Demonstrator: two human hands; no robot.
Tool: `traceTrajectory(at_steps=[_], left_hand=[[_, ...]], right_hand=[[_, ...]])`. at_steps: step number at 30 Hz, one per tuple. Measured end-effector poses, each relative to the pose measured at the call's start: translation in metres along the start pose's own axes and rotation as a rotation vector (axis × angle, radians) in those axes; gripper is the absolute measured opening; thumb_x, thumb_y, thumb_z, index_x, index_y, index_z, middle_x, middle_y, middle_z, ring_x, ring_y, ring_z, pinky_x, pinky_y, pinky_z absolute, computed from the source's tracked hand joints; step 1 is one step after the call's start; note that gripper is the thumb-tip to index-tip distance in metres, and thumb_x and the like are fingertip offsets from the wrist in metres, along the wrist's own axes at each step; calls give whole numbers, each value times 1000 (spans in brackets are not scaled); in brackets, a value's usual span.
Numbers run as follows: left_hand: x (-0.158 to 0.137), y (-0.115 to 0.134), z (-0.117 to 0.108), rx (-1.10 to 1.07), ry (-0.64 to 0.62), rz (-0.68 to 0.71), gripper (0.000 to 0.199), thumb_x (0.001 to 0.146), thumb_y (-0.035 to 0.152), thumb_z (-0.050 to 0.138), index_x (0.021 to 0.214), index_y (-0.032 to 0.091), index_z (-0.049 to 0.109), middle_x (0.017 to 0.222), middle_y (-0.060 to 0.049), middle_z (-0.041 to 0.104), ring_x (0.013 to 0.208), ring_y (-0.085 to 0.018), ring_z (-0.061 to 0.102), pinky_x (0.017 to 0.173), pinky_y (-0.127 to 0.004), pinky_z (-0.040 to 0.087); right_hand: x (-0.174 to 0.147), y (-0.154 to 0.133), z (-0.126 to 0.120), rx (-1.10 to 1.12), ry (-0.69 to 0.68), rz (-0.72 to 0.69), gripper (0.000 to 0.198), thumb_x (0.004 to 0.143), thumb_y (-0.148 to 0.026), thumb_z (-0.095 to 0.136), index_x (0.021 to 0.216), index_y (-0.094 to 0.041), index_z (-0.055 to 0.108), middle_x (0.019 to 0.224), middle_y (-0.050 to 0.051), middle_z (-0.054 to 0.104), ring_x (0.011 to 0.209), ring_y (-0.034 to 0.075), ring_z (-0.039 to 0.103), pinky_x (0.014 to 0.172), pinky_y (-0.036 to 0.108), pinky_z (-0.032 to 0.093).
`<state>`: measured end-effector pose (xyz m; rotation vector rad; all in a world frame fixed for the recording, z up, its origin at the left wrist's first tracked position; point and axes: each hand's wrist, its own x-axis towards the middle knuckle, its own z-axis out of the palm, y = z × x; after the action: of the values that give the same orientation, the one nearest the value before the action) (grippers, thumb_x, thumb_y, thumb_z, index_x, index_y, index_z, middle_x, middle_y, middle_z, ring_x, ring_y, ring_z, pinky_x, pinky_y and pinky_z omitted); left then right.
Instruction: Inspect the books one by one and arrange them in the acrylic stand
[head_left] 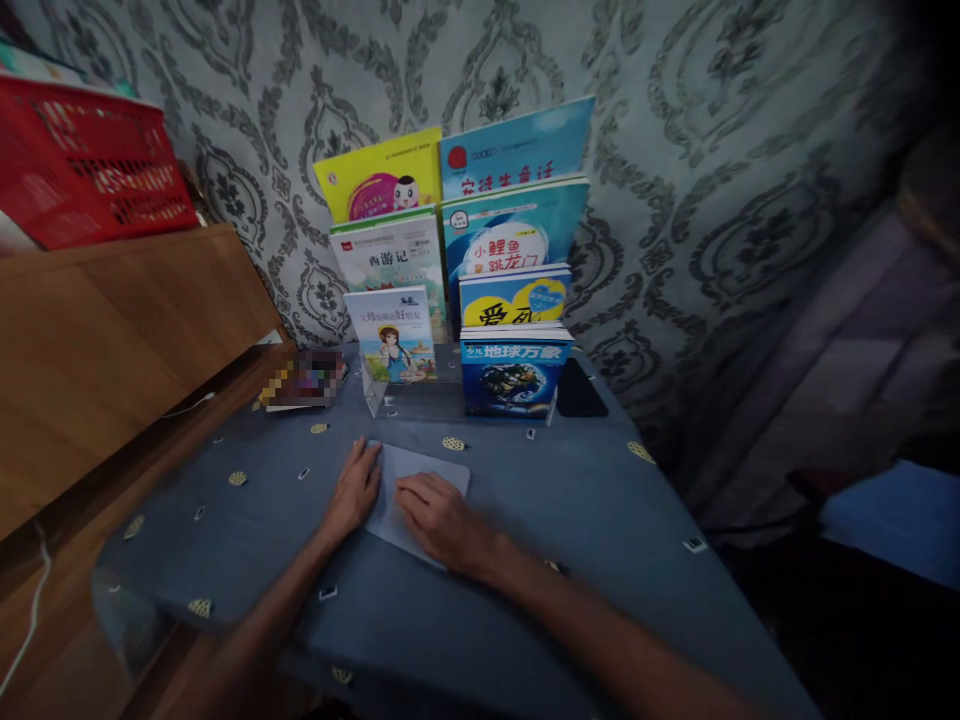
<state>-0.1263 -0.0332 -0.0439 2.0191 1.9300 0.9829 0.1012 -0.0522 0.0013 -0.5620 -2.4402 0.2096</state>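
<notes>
A pale grey-blue flat panel (394,470) with rounded corners lies on the cloth-covered table; I cannot tell its exact kind. My left hand (356,490) rests along the panel's left edge with its fingers stretched forward. Over the middle of the panel, my right hand (435,515) is closed, its fingers bent and pressed together against the surface. Whatever those fingers may hold is hidden. Behind both hands stands a clear tiered rack (373,392) with several upright books, among them a white one with a girl on its cover (394,345) and a blue one with a globe (514,385).
A patterned blue-grey tablecloth (277,510) covers the table. A partly blurred stack of books (304,380) lies at the back left, and a dark flat object (581,388) right of the rack. A red basket (97,165) stands on a wooden cabinet (127,350) at left.
</notes>
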Motion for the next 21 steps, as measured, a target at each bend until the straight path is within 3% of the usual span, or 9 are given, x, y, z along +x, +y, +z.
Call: traceTrajectory(at_steps=[3,7,10,14,21], left_hand=[[-1,26,7,-220,-14,-50,41,89,27,48,124,17,68,148,-17,57,144,-29,47,121,-51,35],[-2,57,11,-458,-25,-158,39,87,25,48,117,18,72,149,-14,57,143,-27,49,122,-47,34],[-9,76,18,-571,-53,-184,37,87,26,49,115,19,72,150,-13,56,145,-26,46,122,-45,33],[-21,95,32,-676,-123,-167,36,87,28,52,116,20,72,152,-12,54,147,-27,43,121,-45,34],[-9,120,61,-657,-257,-22,30,91,29,54,115,22,70,154,-10,52,146,-28,45,121,-47,34]], right_hand=[[-2,-8,0,-58,-113,10,18,94,-8,55,104,-16,68,117,12,69,109,24,63,98,39,52],[-11,-10,-3,-67,-175,136,12,96,-19,61,105,-15,68,118,15,68,117,26,61,104,44,49],[-27,-7,-15,-23,-170,176,34,94,-35,68,120,-14,66,133,18,63,132,30,54,116,52,39],[-52,-2,-38,23,-226,211,52,92,-43,68,135,-13,60,141,19,61,139,30,49,122,55,28],[-81,10,-64,-36,-250,403,69,90,-52,68,148,-19,51,154,21,49,149,40,35,115,78,16]])
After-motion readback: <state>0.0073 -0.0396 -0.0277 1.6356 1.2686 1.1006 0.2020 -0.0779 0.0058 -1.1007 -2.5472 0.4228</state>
